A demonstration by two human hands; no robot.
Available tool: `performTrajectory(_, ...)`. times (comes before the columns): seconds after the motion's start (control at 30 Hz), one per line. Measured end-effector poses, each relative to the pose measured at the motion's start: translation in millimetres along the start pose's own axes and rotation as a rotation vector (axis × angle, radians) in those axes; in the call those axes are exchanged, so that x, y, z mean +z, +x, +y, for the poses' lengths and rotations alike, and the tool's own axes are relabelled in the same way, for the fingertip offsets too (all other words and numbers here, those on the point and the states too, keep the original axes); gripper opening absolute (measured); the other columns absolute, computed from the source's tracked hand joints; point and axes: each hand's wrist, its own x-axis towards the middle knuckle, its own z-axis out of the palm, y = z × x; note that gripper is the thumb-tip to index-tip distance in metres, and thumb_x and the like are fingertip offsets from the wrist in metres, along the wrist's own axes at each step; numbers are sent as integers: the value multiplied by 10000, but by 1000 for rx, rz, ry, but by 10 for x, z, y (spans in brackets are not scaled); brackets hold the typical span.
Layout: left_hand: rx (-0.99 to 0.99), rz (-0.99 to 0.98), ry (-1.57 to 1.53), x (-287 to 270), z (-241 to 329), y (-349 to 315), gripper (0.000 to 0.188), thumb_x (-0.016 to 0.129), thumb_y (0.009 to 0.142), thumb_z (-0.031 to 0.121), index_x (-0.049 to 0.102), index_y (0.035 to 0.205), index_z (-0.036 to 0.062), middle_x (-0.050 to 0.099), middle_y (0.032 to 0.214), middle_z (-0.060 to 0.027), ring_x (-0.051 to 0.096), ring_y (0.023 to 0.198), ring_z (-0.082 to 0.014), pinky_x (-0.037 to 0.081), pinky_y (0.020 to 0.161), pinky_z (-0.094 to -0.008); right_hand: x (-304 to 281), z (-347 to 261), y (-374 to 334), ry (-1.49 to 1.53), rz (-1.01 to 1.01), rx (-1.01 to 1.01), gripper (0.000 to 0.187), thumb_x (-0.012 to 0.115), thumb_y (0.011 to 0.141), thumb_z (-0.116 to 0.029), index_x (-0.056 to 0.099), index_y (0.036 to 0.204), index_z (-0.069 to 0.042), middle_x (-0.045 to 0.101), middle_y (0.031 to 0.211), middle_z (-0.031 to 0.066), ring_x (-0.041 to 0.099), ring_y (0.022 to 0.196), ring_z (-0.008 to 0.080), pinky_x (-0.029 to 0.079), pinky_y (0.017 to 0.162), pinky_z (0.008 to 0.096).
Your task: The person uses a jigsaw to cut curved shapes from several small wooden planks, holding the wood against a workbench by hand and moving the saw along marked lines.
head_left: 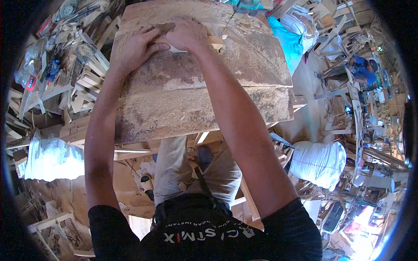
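A worn wooden work table (pixel 174 104), dusted with sawdust, lies in front of me, and both my arms reach to its far part. My left hand (pixel 140 47) is bent over the left side of a small wood piece (pixel 164 28), its thumb stretched to the right. On the piece's right side is my right hand (pixel 188 35), with curled fingers. The hands cover much of the piece, so its full shape is hidden. A pale wood offcut (pixel 215 42) lies just right of my right hand. Beyond it rises a thin dark line, like a saw blade (pixel 228 22).
Wood scraps (pixel 89 78) are heaped left of the table, near a plastic bottle (pixel 27 80). At the right are a turquoise sheet (pixel 287 43) and a stuffed white sack (pixel 318 163). Another person (pixel 363 71) in blue is farther right.
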Motion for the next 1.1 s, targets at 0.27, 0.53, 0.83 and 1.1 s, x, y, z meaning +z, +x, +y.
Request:
performTrajectory(0.27,39,48,-20,10,-14,37,459,717,937,416,637,1248,87,621,1205,-173,573,1188,-417,476,980,-490,92,53,33,23,64,-18,735,575,855,-330,486,1548,-103,448,1612,179,435,1478,372,347,1230,459)
performTrajectory(0.53,30,28,-13,-16,13,37,458,699,942,452,637,1204,83,619,1186,-164,591,1142,-413,479,942,-491,-20,-8,-21,49,47,-28,717,571,865,-324,487,1546,-117,482,1581,197,464,1455,375,375,1210,467)
performTrajectory(0.83,-56,-25,-14,-6,18,17,533,667,943,518,618,1251,85,616,1265,-175,593,1196,-433,487,976,-528,-27,-29,-10,14,31,-12,701,577,864,-283,497,1538,-108,534,1533,201,505,1419,385,401,1191,467)
performTrajectory(1.1,-19,6,-18,11,17,53,521,682,937,497,620,1225,67,611,1266,-195,564,1215,-447,476,1000,-528,85,59,124,-26,76,-15,692,573,858,-276,513,1528,-114,531,1543,182,502,1424,370,404,1189,471)
